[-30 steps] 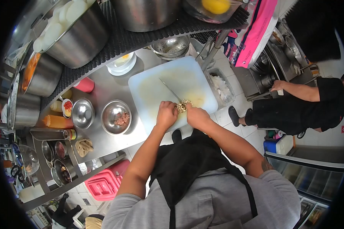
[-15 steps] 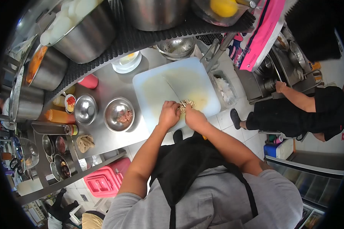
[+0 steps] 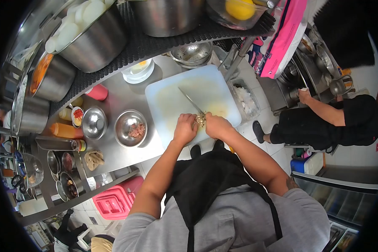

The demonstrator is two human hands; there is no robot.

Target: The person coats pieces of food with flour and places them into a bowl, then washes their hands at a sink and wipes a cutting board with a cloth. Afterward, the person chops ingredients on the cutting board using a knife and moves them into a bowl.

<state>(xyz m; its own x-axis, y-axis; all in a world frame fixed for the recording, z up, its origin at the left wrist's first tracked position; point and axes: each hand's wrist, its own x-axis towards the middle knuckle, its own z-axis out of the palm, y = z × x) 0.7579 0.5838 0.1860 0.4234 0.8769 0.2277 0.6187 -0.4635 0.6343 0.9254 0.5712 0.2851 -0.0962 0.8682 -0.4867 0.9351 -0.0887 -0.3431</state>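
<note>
A kitchen knife (image 3: pixel 190 100) lies slantwise over the white cutting board (image 3: pixel 164 94), its blade pointing away to the upper left. My right hand (image 3: pixel 217 126) is closed around its handle, which the fingers hide. Between my hands sits a small heap of finely chopped pale bits (image 3: pixel 200 121), too small to name. My left hand (image 3: pixel 185 128) rests on the board at the heap's left side, fingers curled and together with the tips touching the bits. Whether anything is inside those fingers is hidden.
Left of the board stand a metal bowl of raw minced meat (image 3: pixel 136 130) and another metal bowl (image 3: pixel 94 122). A folded cloth (image 3: pixel 94 159) lies near the counter edge. Overhead, a shelf (image 3: pixel 155 43) carries large pots. At right, a co-worker's hand (image 3: pixel 304 95) is at the stove.
The knife has turned so more of its blade's side shows. My right hand has shifted slightly right, and the chopped heap now sits more between my hands, closer to my left fingers.
</note>
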